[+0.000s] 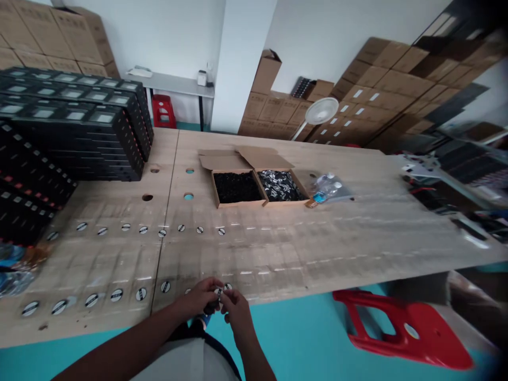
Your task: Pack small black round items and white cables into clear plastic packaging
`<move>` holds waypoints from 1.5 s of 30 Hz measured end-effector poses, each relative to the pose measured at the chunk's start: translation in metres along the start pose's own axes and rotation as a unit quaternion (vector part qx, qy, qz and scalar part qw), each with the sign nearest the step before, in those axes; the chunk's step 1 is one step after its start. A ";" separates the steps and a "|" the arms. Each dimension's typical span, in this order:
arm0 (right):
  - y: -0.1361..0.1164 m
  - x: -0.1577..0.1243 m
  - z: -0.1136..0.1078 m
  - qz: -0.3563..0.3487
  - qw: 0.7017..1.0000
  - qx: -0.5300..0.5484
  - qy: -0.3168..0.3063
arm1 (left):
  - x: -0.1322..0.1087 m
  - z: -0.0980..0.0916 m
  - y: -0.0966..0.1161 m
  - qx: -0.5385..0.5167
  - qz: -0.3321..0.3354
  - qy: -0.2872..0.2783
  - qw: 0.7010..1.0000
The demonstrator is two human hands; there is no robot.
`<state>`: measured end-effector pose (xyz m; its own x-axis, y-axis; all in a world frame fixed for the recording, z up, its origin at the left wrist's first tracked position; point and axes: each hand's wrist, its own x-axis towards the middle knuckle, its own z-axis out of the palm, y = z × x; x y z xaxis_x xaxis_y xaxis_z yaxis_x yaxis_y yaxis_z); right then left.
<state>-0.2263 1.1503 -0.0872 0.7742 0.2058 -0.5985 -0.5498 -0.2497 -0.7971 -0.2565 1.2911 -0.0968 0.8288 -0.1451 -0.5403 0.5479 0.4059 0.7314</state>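
Observation:
My left hand (202, 297) and my right hand (237, 311) meet at the near edge of the wooden table (301, 248), fingers pinched together on small round black-and-white discs (221, 290). A row of the same discs (116, 295) lies along the near edge to the left of my hands. A second row of discs (161, 232) runs across the table farther back. Two open cardboard boxes stand mid-table, one holding black parts (237, 187), the other black-and-white parts (280, 186).
Stacks of black trays (75, 127) fill the table's left side. A clear plastic bag (329, 188) lies right of the boxes. A red plastic stool (400, 329) lies on the teal floor at right. Cardboard cartons (381, 90) and a white fan (319, 112) stand behind.

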 end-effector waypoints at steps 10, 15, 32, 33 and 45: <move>0.005 0.028 -0.068 -0.037 0.989 -0.110 0.092 | 0.025 0.012 -0.024 -0.036 -0.028 0.053 0.998; -0.008 0.065 -0.122 -0.091 0.969 -0.218 0.066 | 0.049 0.032 -0.026 -0.126 -0.034 0.090 0.987; -0.049 0.139 -0.121 -0.087 0.945 -0.188 -0.254 | 0.108 0.105 0.004 -0.078 0.090 0.260 0.958; -0.053 0.144 -0.116 -0.096 0.941 -0.199 -0.255 | 0.109 0.102 0.007 -0.086 0.091 0.267 0.956; -0.110 0.200 -0.077 -0.237 0.899 -0.336 -0.150 | 0.104 0.047 0.024 -0.166 0.026 0.351 0.921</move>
<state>0.0126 1.1464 -0.1132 0.6974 0.6597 -0.2799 0.2106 -0.5620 -0.7999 -0.1522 1.2435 -0.1162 0.5113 0.4548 -0.7292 0.3477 0.6665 0.6595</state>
